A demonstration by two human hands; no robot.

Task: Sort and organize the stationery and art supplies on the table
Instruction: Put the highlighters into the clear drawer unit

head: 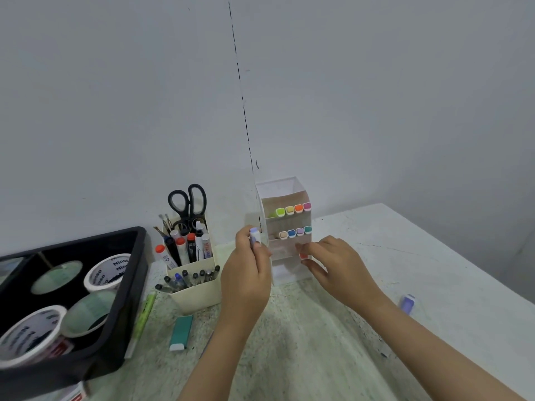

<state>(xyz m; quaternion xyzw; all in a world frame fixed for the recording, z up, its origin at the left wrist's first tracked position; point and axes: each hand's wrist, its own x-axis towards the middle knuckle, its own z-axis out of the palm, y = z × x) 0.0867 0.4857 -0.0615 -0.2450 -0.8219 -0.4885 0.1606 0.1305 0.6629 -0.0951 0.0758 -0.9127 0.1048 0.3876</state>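
Note:
A clear tiered marker rack [285,188] stands at the back of the table, with two rows of colour-capped markers in it. My left hand [246,273] grips a white marker with a pale purple cap [255,235] beside the rack's left wall. My right hand [337,267] reaches to the rack's lower tier, its fingertips pinching an orange-capped marker [303,255] there. A teal marker [181,332] and a green marker [143,319] lie on the table to the left. Another purple marker [407,303] lies to the right.
A cream desk organiser [199,293] holds black scissors [189,205], whiteboard markers and pens. A black tray [121,299] at the left holds white paint tubs. The table's right edge runs diagonally at the far right. Grey walls stand close behind.

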